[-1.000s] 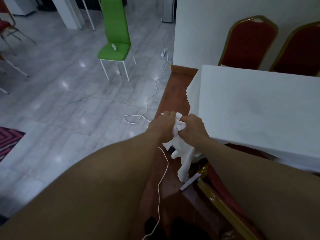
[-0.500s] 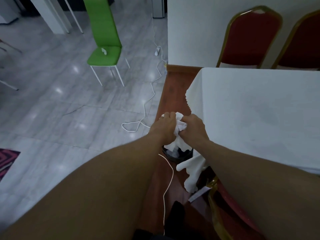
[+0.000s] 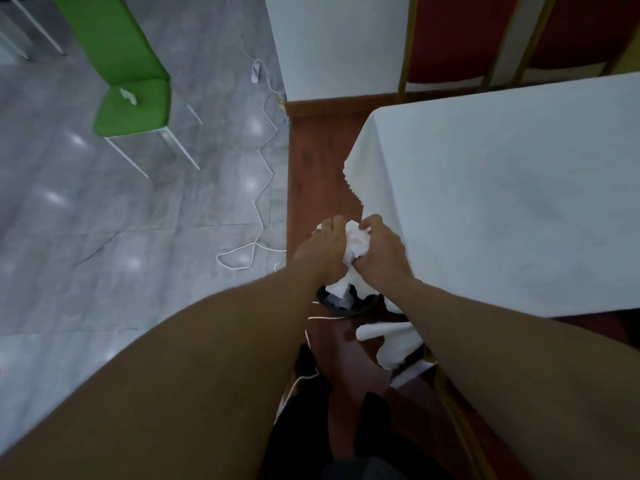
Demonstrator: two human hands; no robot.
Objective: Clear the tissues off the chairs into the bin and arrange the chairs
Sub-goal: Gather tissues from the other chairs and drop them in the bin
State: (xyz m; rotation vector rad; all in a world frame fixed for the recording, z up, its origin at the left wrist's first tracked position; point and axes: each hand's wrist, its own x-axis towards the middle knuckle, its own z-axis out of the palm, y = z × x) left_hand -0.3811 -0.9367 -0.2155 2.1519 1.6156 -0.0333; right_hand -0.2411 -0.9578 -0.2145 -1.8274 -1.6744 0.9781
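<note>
My left hand (image 3: 320,251) and my right hand (image 3: 382,252) are pressed together around a crumpled white wad of tissues (image 3: 356,242). A loose end of it hangs down between the wrists. Directly beneath them a small black bin (image 3: 341,304) stands on the red-brown floor strip, mostly hidden by my arms. A green chair (image 3: 133,105) with white legs stands at the upper left, a small white tissue (image 3: 127,95) on its seat. Two red chairs with gold frames (image 3: 450,39) stand behind the table by the wall.
A table under a white cloth (image 3: 502,188) fills the right side, its corner next to my hands. A white cable (image 3: 258,206) snakes over the grey tiles. More white cloth (image 3: 394,341) and a gold chair frame (image 3: 460,424) lie below my right arm.
My view has moved forward and tilted down. The bin has come into sight under my hands, which still grip the wad. The green chair has shifted toward the upper left of the view.
</note>
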